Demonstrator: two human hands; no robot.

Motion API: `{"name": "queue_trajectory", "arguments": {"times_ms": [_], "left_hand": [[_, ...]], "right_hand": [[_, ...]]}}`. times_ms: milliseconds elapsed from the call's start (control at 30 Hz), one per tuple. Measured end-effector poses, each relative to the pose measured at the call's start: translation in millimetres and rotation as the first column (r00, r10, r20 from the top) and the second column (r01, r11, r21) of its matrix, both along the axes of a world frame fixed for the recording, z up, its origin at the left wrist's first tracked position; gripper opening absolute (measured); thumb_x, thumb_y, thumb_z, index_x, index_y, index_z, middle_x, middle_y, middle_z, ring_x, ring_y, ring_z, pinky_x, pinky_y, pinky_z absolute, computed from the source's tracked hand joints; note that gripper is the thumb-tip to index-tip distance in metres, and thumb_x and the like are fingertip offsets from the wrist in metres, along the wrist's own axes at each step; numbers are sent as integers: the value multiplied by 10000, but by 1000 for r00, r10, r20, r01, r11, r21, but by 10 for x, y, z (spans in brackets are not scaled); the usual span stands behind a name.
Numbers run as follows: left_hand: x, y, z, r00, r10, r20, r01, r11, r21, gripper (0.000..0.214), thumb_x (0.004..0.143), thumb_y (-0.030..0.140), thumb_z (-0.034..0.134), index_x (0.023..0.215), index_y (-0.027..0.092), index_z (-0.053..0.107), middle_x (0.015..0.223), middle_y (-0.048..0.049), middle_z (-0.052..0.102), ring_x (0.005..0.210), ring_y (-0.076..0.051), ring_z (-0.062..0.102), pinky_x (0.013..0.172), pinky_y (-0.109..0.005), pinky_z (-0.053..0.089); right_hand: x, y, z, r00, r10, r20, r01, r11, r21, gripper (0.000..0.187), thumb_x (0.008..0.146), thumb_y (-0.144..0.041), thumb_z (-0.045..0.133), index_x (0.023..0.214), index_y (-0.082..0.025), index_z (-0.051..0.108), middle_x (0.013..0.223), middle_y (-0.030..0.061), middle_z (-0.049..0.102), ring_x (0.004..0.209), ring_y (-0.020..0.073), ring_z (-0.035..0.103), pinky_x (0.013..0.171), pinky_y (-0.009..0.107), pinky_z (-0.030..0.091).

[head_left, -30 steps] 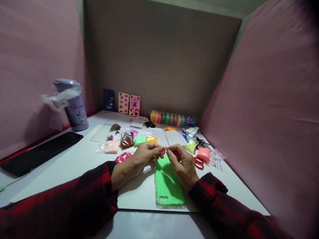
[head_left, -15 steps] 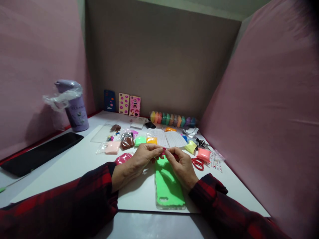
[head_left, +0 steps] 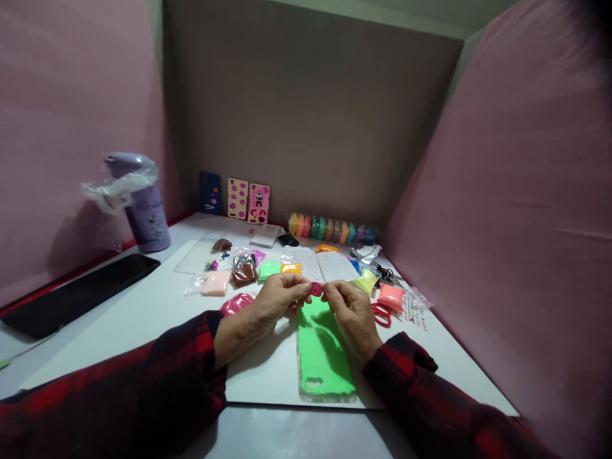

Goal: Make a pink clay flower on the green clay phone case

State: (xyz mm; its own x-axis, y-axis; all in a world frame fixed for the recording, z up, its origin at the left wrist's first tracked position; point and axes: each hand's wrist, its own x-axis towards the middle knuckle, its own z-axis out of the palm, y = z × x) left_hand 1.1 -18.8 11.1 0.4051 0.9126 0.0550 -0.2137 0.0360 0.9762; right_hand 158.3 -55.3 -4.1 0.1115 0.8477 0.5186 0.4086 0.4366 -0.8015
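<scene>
Between my two hands is a small dark-pink piece of modelling clay, held above the far end of a phone case. My left hand pinches its left side between thumb and fingers. On the other side, my right hand has thumb and fingertips closed at the clay's right edge. The phone case lies flat below, covered in bright green clay, with a camera opening at its near end. A packet of pink clay rests behind my left wrist. Red-handled scissors lie beyond my right hand.
Clay packets, including light pink, brown and coral, spread across the white board. An open notebook lies behind. Decorated cases lean on the back wall. A purple tumbler stands left, near a black phone-shaped slab.
My right hand has shifted slightly right, and its fingertips have moved apart from the left ones. More of the pink clay now shows between them.
</scene>
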Motion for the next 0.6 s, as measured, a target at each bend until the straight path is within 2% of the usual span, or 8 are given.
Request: {"name": "queue_trajectory", "arguments": {"times_ms": [267,467,600], "left_hand": [[2,-14,-1,999,-22,-46,23,999,42,363,648,451,780,629,120,633,577,-12,579,477,-59,410,456,-190,286],[-21,22,-57,995,-14,-102,25,994,108,346,674,452,773,713,133,645,632,4,579,493,-64,432,454,-190,291],[-16,10,-34,995,12,-98,-2,995,102,312,690,413,750,671,127,626,591,12,552,487,-63,422,455,-189,294]], "right_hand": [[-22,17,-12,998,49,-37,-50,998,-24,219,833,-366,612,738,-171,638,689,17,663,656,159,599,623,265,474],[-21,1,-10,998,59,-36,-60,998,-35,216,829,-355,614,715,-173,625,669,7,636,635,152,572,608,261,452],[-14,-6,3,998,48,-37,-50,998,-42,256,855,-381,577,724,-170,635,665,5,621,637,152,549,604,262,431]]}}
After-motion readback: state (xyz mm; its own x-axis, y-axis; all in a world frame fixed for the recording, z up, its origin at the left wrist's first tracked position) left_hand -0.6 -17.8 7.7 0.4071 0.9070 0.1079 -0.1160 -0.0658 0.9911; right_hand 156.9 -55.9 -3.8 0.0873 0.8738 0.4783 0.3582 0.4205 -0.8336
